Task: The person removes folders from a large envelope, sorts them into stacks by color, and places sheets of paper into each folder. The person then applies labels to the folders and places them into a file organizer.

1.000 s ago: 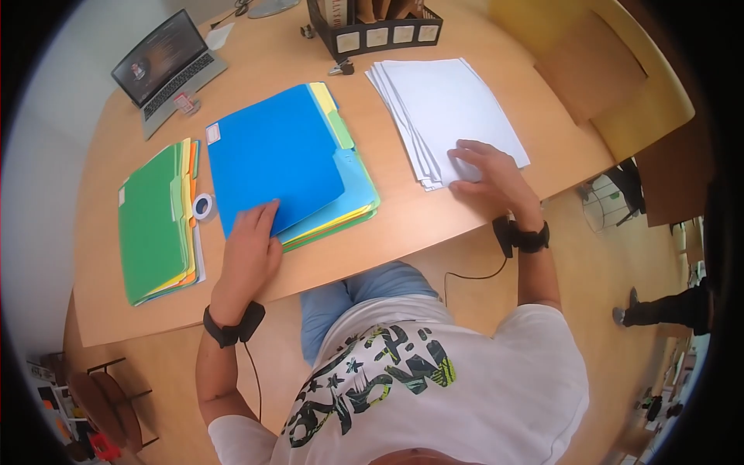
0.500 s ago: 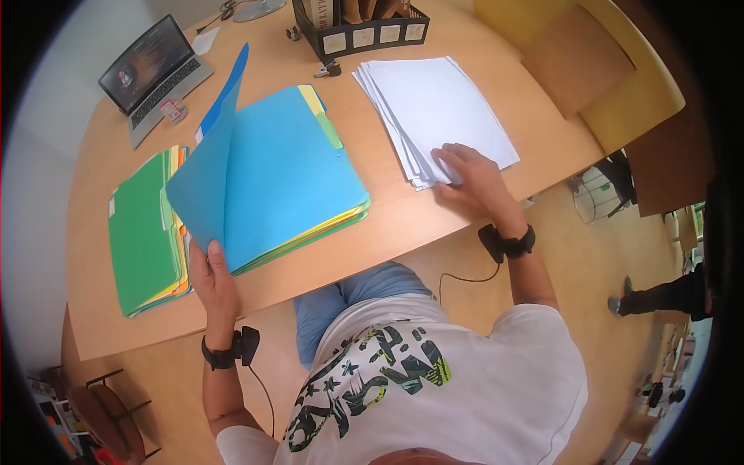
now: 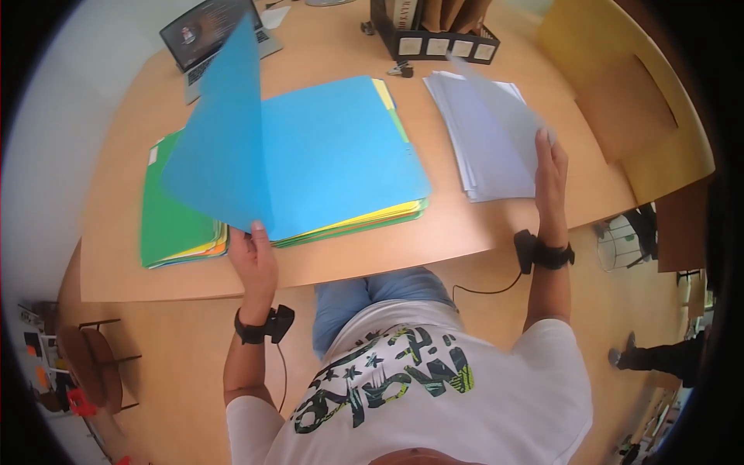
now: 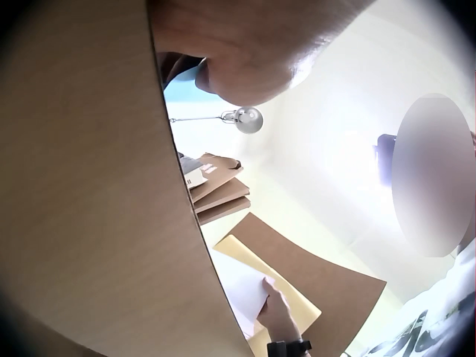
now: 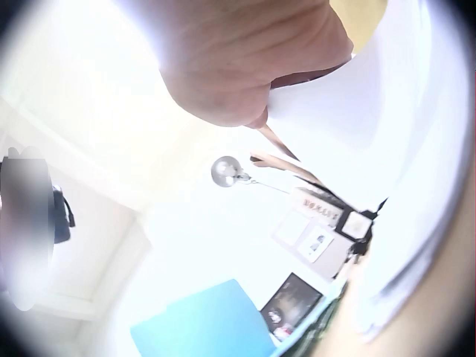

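The left hand [image 3: 254,260] pinches the near edge of a raised light blue folder flap [image 3: 221,132], which stands tilted over the left side of the middle folder stack [image 3: 341,155]. In the head view the right hand [image 3: 551,182] grips the lifted edge of a white sheet above the paper stack [image 3: 484,147]. Seen from the right wrist, that hand [image 5: 253,59] holds the curved white paper [image 5: 335,111] between thumb and fingers. A green folder stack [image 3: 174,209] lies at the left, partly covered by the flap.
A laptop [image 3: 203,39] stands at the back left, partly behind the flap. At the back are a black organizer [image 3: 446,46] with books and brown folders, and black clips [image 3: 401,69]. A yellow chair [image 3: 620,85] stands beside the table's right edge.
The left hand has turned up the light blue flap; the dark blue folder is no longer visible on top. The right hand has raised paper from its stack. The head view has shifted.
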Available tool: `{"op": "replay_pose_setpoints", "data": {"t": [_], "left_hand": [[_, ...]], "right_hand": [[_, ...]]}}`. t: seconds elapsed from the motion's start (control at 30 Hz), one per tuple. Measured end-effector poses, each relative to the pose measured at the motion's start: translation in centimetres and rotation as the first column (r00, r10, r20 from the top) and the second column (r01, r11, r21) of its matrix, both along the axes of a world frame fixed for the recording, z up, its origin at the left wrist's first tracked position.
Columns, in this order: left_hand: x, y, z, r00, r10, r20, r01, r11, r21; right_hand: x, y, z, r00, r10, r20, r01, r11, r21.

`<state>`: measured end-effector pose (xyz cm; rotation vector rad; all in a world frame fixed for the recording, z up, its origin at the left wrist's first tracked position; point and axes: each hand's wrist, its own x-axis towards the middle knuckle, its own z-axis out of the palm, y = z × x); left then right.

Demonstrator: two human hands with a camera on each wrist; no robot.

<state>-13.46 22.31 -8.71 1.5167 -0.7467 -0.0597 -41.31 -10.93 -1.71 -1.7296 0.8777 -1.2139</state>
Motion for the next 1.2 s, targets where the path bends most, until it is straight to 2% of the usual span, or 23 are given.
{"op": "replay_pose_setpoints", "data": {"t": [0.03, 0.1, 0.17, 0.23, 0.3, 0.47, 0.57, 0.6, 0.7, 0.77, 0.8, 0.9, 1.0, 1.1, 1.17, 1.2], "left_hand": [[0.1, 0.0, -0.3, 1.000, -0.001, 0.001, 0.001, 1.000, -0.030], [0.3, -0.1, -0.8, 1.000, -0.009, 0.003, 0.009, 0.995, -0.097], [0.3, 0.0, -0.7, 1.000, -0.008, 0.023, 0.010, 0.996, -0.090], [0.5, 0.1, -0.7, 1.000, -0.013, 0.027, 0.015, 0.996, -0.083], [0.5, 0.3, -0.9, 1.000, -0.026, 0.012, 0.027, 0.997, -0.069], [0.2, 0.1, -0.5, 0.999, -0.033, 0.001, 0.033, 0.995, -0.099], [0.6, 0.3, -0.5, 0.999, -0.047, -0.013, 0.046, 0.997, -0.058], [0.7, 0.3, -0.5, 0.998, -0.052, -0.020, 0.052, 0.998, -0.035], [1.2, -0.1, 0.2, 0.984, -0.022, 0.177, 0.004, 0.995, 0.105], [1.4, -0.6, 0.3, 0.981, -0.025, 0.192, 0.006, 0.995, 0.098], [1.4, -0.7, 0.4, 0.979, -0.026, 0.200, 0.007, 0.995, 0.095], [1.4, -0.6, 1.3, 0.977, -0.054, 0.208, 0.004, 0.973, 0.233], [1.6, -0.9, 0.9, 0.939, -0.012, 0.343, -0.054, 0.982, 0.182], [1.0, -0.8, 2.6, 0.977, -0.044, 0.207, -0.006, 0.972, 0.235], [1.9, -0.5, 1.5, 0.993, -0.018, 0.113, -0.011, 0.967, 0.255], [2.2, -0.4, 1.1, 0.998, -0.003, 0.066, -0.015, 0.964, 0.267]], "right_hand": [[1.6, 0.8, 1.0, 0.998, 0.017, 0.057, -0.015, 1.000, -0.027], [4.3, 1.9, 1.9, 0.972, 0.200, -0.123, -0.211, 0.974, -0.084], [9.3, 4.5, 1.7, 0.898, 0.430, -0.093, -0.438, 0.859, -0.263], [13.5, 7.2, 1.6, 0.862, 0.358, -0.358, -0.502, 0.693, -0.517], [17.3, 9.6, -0.1, 0.812, 0.367, -0.453, -0.583, 0.529, -0.616], [21.1, 14.1, -3.1, 0.588, 0.390, -0.709, -0.796, 0.435, -0.421], [22.1, 15.4, -4.6, 0.534, 0.424, -0.732, -0.834, 0.404, -0.375], [22.0, 15.5, -4.8, 0.545, 0.424, -0.724, -0.829, 0.405, -0.386], [21.5, 15.8, -4.4, 0.564, 0.425, -0.708, -0.818, 0.404, -0.410], [21.3, 15.8, -4.3, 0.555, 0.432, -0.711, -0.826, 0.390, -0.407], [21.1, 15.8, -4.2, 0.539, 0.427, -0.726, -0.835, 0.383, -0.395], [20.5, 15.8, -3.4, 0.472, 0.412, -0.779, -0.870, 0.358, -0.338], [20.1, 15.7, -2.7, 0.390, 0.400, -0.829, -0.906, 0.326, -0.270], [19.5, 15.0, -2.8, 0.397, 0.420, -0.816, -0.912, 0.282, -0.299], [19.3, 13.8, -2.8, 0.436, 0.472, -0.766, -0.900, 0.234, -0.368], [19.2, 12.6, -2.0, 0.394, 0.481, -0.783, -0.916, 0.273, -0.293]]}}
